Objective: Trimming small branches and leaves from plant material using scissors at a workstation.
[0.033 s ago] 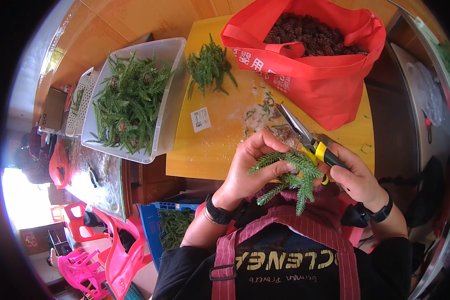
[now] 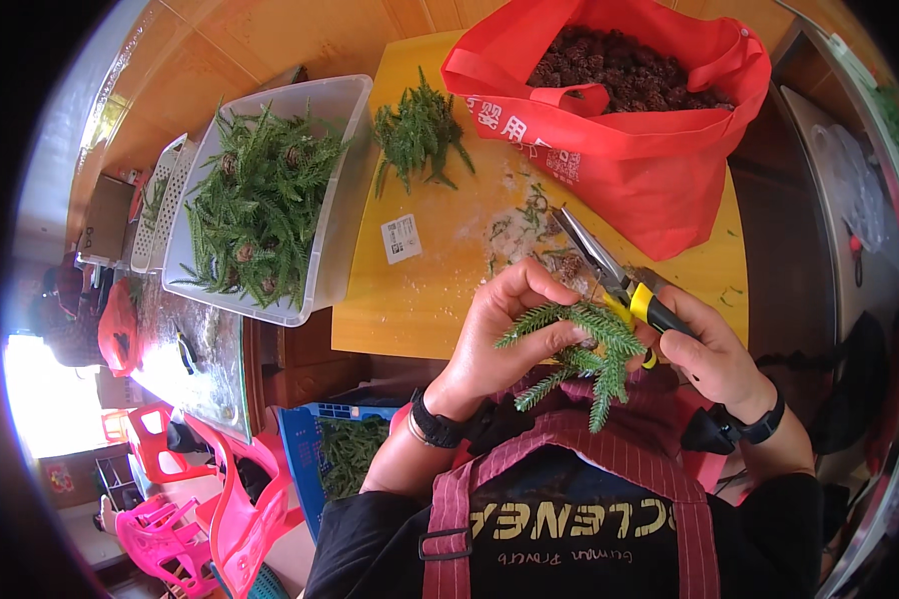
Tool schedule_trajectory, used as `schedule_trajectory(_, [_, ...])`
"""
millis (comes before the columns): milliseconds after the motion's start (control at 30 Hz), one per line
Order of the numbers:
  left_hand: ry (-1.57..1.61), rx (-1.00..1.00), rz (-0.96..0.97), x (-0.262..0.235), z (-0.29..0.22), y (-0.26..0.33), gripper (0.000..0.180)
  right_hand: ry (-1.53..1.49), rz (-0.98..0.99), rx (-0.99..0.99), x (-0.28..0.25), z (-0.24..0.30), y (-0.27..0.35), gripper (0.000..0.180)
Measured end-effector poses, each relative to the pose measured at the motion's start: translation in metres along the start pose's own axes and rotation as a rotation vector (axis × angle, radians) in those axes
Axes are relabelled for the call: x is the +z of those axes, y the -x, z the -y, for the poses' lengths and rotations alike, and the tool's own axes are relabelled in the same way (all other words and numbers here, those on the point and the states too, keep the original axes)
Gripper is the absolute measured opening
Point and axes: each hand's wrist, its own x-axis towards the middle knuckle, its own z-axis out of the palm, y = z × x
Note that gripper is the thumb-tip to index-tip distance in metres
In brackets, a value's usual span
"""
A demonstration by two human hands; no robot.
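My left hand [image 2: 509, 324] pinches a green artificial pine sprig [image 2: 606, 344] above my lap, just off the table's near edge. Closed around the black-and-yellow handles of a pair of long-nose pliers [image 2: 619, 278] is my right hand [image 2: 714, 349]. The pliers' jaws point away from me to the upper left, over the table. Their handles lie right beside the sprig and my left fingertips, where I cannot tell whether they touch. Just past my left hand, a brown pine cone [image 2: 569, 266] shows partly behind the pliers.
A red bag [image 2: 629, 170] of pine cones stands at the back right of the yellow table [image 2: 400, 309]. Left of it are a loose bunch of sprigs [image 2: 420, 135], a white label [image 2: 402, 240] and a clear bin [image 2: 320, 270] of sprigs. Pink chairs [image 2: 245, 499] stand lower left.
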Motion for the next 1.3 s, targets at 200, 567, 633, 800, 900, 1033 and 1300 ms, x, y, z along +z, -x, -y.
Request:
schedule_trajectory(200, [0.005,-0.032,0.003,0.0,-0.002,0.001,0.026,0.048,0.043,-0.038,-0.007,-0.009,0.0,0.023])
schedule_trajectory(567, [0.001,-0.055,0.024,0.001,-0.009,0.001,0.025,-0.015,-0.011,-0.049,-0.002,-0.014,0.001,0.02])
schedule_trajectory(633, [0.009,-0.056,0.028,0.001,-0.009,0.001,0.025,0.026,-0.007,-0.072,-0.002,-0.012,0.002,0.02])
schedule_trajectory(800, [-0.04,-0.054,0.016,0.001,-0.009,0.003,0.024,0.307,-0.073,-0.08,-0.001,-0.005,0.004,0.023])
schedule_trajectory(900, [-0.094,-0.065,-0.003,-0.001,-0.009,0.004,0.025,0.524,-0.168,-0.134,0.003,-0.001,0.004,0.025])
schedule_trajectory(1033, [-0.056,-0.052,0.011,-0.002,-0.008,0.007,0.024,0.416,-0.155,0.008,-0.005,0.001,0.001,0.022])
schedule_trajectory(1300, [-0.441,0.135,-0.057,-0.005,-0.012,0.013,0.024,0.676,-0.214,-0.011,-0.019,0.02,0.008,0.019])
